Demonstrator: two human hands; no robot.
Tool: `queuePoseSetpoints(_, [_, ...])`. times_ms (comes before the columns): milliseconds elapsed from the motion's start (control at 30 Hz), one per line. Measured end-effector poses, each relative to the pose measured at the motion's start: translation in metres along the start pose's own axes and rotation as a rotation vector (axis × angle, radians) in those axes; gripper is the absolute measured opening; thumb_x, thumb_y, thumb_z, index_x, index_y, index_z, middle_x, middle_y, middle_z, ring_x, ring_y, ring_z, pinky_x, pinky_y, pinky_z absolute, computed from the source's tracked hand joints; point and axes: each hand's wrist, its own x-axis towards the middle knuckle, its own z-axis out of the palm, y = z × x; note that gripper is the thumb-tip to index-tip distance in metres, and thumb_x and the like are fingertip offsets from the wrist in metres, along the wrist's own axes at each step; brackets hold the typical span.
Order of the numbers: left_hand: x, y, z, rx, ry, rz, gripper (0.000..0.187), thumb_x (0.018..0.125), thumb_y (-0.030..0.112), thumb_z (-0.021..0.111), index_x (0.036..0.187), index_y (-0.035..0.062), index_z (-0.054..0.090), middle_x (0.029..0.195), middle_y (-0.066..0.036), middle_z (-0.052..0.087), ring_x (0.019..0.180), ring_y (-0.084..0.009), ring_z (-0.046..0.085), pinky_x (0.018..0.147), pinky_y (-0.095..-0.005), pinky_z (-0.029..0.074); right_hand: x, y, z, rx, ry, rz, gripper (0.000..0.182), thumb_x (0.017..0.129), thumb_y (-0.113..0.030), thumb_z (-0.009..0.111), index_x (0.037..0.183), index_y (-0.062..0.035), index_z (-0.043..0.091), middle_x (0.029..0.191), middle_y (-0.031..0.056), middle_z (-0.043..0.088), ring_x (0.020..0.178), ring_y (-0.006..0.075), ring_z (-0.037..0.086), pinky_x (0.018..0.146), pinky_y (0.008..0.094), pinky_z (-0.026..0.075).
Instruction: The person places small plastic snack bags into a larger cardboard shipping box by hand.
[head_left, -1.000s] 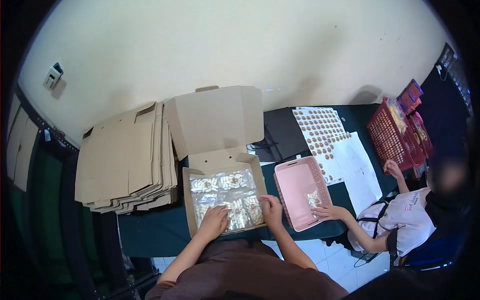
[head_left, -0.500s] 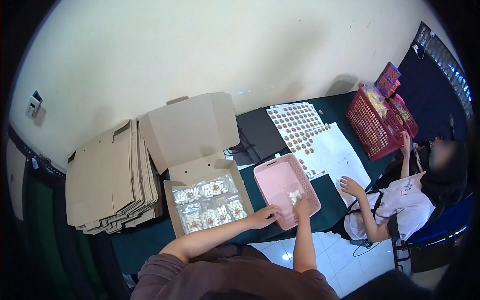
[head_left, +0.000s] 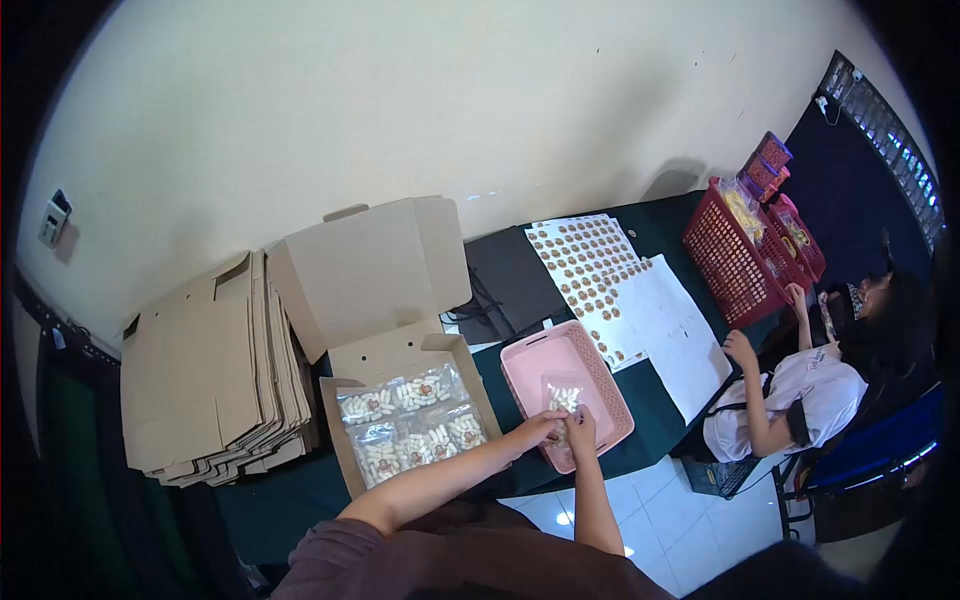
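Snack packet (head_left: 564, 397), a clear pouch of pale pieces, sits inside the pink basket (head_left: 600, 375) at its near end, with both hands closed on its lower edge. Largest first: the dark green table (head_left: 300, 490) carries a stack of flat cardboard blanks (head_left: 205, 375) at the far left, then the open carton (head_left: 400, 400), already lined with similar packets, then the basket just to its right. Sticker sheets (head_left: 590, 260) lie beyond the basket, and a co-worker's hand (head_left: 738, 347) rests on white paper nearby. Left hand (head_left: 540, 428) reaches across from the carton side, fingers pinched on the packet; right hand (head_left: 580, 428) grips beside it, fingers curled shut. Risk assessment: the thin film is held only at one edge, so it may slip or sag on lifting and catch on the basket rim.
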Motion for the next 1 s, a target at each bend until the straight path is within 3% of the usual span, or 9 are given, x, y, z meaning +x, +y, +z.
queuePoseSetpoints(67, [-0.010, 0.000, -0.007, -0.005, -0.001, 0.241, 0.036, 0.087, 0.018, 0.048, 0.122, 0.0134, 0.045, 0.104, -0.006, 0.051, 0.086, -0.0145, 0.054, 0.076, -0.0275, 0.044, -0.006, -0.024, 0.004, 0.005, 0.024, -0.037, 0.025, 0.078, -0.008, 0.059, 0.099, 0.0042, 0.054, 0.085, 0.0103, 0.059, 0.075, 0.0154, 0.055, 0.065, 0.0276, 0.045])
queuePoseSetpoints(100, [-0.029, 0.010, -0.003, -0.006, 0.002, 0.229, 0.036, 0.087, 0.018, 0.048, 0.122, 0.0134, 0.045, 0.104, -0.006, 0.051, 0.086, -0.0145, 0.054, 0.076, -0.0275, 0.044, -0.007, -0.035, 0.009, 0.154, -0.021, -0.024, 0.026, 0.081, -0.012, 0.057, 0.102, 0.0027, 0.052, 0.088, 0.0097, 0.058, 0.077, 0.0144, 0.055, 0.066, 0.0270, 0.045])
queuePoseSetpoints(200, [-0.096, 0.057, 0.008, 0.601, 0.450, 0.683, 0.037, 0.081, 0.007, 0.054, 0.117, 0.0042, 0.046, 0.097, -0.012, 0.050, 0.088, -0.0197, 0.054, 0.079, -0.0298, 0.042, -0.009, -0.083, 0.024, 0.452, -0.130, -0.015, 0.028, 0.088, -0.020, 0.053, 0.107, -0.0004, 0.049, 0.095, 0.0084, 0.056, 0.083, 0.0124, 0.054, 0.070, 0.0258, 0.044])
queuePoseSetpoints(300, [-0.138, 0.074, -0.011, 0.772, 0.649, 0.781, 0.041, 0.077, 0.010, 0.061, 0.115, 0.0043, 0.047, 0.100, -0.013, 0.050, 0.086, -0.0214, 0.053, 0.077, -0.0317, 0.043, -0.026, -0.120, 0.052, 0.701, -0.276, 0.137, 0.028, 0.090, -0.018, 0.049, 0.113, -0.0018, 0.046, 0.096, 0.0068, 0.056, 0.086, 0.0112, 0.053, 0.073, 0.0248, 0.044])
queuePoseSetpoints(433, [-0.177, 0.066, -0.039, 0.490, 0.954, 0.826, 0.059, 0.073, 0.009, 0.068, 0.124, 0.0045, 0.038, 0.098, -0.012, 0.052, 0.096, -0.0224, 0.051, 0.085, -0.0318, 0.041, -0.057, -0.127, 0.105, 0.743, -0.491, 0.136, 0.030, 0.091, -0.019, 0.048, 0.115, -0.0015, 0.045, 0.101, 0.0050, 0.054, 0.090, 0.0099, 0.051, 0.077, 0.0242, 0.043])
queuePoseSetpoints(533, [-0.210, 0.044, -0.047, 0.177, 0.998, 0.808, 0.069, 0.074, 0.008, 0.069, 0.130, 0.0040, 0.028, 0.102, -0.014, 0.054, 0.101, -0.0209, 0.051, 0.087, -0.0303, 0.041, -0.094, -0.121, 0.145, 0.491, -0.584, 0.014, 0.027, 0.091, -0.020, 0.048, 0.110, -0.0006, 0.048, 0.093, 0.0027, 0.054, 0.084, 0.0075, 0.049, 0.072, 0.0218, 0.041])
queuePoseSetpoints(600, [-0.227, 0.008, -0.068, -0.082, 0.847, 0.655, 0.072, 0.076, 0.006, 0.067, 0.132, 0.0016, 0.022, 0.108, -0.017, 0.054, 0.102, -0.0188, 0.053, 0.086, -0.0279, 0.042, -0.107, -0.105, 0.165, 0.391, -0.717, -0.017, 0.022, 0.092, -0.017, 0.047, 0.106, -0.0009, 0.050, 0.093, 0.0006, 0.054, 0.085, 0.0064, 0.048, 0.074, 0.0216, 0.039])
queuePoseSetpoints(833, [-0.239, -0.053, -0.073, -0.285, 1.075, 0.633, 0.053, 0.081, 0.013, 0.063, 0.123, -0.0049, 0.035, 0.106, -0.014, 0.056, 0.097, -0.0154, 0.053, 0.082, -0.0263, 0.043, -0.131, -0.117, 0.179, 0.427, -0.880, 0.138, 0.022, 0.092, -0.020, 0.047, 0.101, -0.0001, 0.053, 0.088, -0.0005, 0.053, 0.082, 0.0059, 0.046, 0.076, 0.0199, 0.038])
queuePoseSetpoints(1000, [-0.241, -0.046, -0.070, -0.279, 0.930, 0.697, 0.040, 0.087, 0.019, 0.056, 0.117, -0.0033, 0.041, 0.104, -0.010, 0.056, 0.094, -0.0135, 0.052, 0.080, -0.0252, 0.043, -0.129, -0.122, 0.171, 0.536, -0.984, 0.035, 0.039, 0.087, -0.007, 0.053, 0.120, 0.0054, 0.036, 0.106, 0.0130, 0.056, 0.098, 0.0140, 0.053, 0.084, 0.0252, 0.042])
